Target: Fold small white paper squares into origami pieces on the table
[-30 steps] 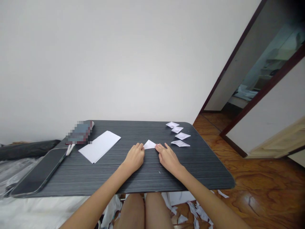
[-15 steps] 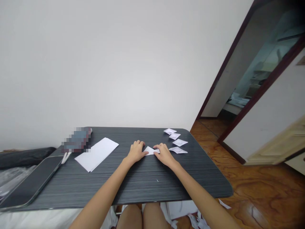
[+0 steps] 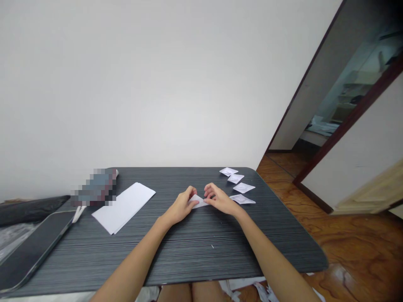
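A small folded piece of white paper point(image 3: 197, 201) is between my two hands, over the middle of the dark table point(image 3: 176, 258). My left hand point(image 3: 181, 206) pinches its left side between thumb and fingers. At its right corner, my right hand point(image 3: 219, 199) has thumb and index finger closed on the paper, the other fingers curled loosely above. Just right of that hand lies a folded white paper diamond point(image 3: 242, 199). Behind it, several more such paper diamonds point(image 3: 244, 187) form a row toward the table's far edge.
White paper sheets point(image 3: 126, 206) lie stacked on the left. A pixelated object point(image 3: 96, 186) with a white cable point(image 3: 78, 214) sits behind them, near a dark flat panel point(image 3: 36, 247) at the left edge. Paper scraps point(image 3: 262, 291) are on the floor below.
My hands have gone from pressing the paper on the table to pinching it at both sides. My right-hand fingers have lifted and curled. The view has shifted slightly.
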Available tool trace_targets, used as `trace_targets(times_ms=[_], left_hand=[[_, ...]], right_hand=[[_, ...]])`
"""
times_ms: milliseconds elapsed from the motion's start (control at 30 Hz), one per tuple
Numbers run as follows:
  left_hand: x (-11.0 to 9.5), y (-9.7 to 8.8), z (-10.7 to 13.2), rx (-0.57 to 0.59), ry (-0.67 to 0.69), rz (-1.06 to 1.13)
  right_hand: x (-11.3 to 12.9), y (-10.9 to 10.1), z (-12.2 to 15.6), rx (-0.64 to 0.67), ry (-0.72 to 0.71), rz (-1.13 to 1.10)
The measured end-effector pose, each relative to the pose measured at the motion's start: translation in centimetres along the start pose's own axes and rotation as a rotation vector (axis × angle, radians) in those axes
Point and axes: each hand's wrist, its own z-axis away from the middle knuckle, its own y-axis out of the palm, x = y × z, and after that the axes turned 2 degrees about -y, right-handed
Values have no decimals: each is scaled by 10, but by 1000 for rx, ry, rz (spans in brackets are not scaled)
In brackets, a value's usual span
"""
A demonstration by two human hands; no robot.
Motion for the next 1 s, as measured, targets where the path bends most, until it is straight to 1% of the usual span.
trace_targets(times_ms=[100,133,167,200,267,400,600,733,833,1000], left_hand=[[-4,1,0,-165,51,88],[-5,2,0,-225,57,114],[-6,2,0,-277,64,133],[-7,3,1,-317,73,142],[-8,3,1,-357,96,135],[-10,4,3,-350,160,70],[-9,5,5,-292,354,-77],[-8,4,6,-218,394,-176],[-5,3,7,-192,429,-263],[-3,-1,9,-156,514,-393]], right_hand=[[4,-7,2,-230,37,-217],[7,-8,2,-265,51,-322],[11,-8,2,-261,61,-440],[15,-7,3,-231,59,-551],[21,-3,2,-183,43,-709],[24,5,1,-182,28,-860],[22,7,1,-168,70,-968],[24,2,2,-102,146,-1035],[22,-3,3,-33,197,-1062],[15,-10,3,73,238,-1016]])
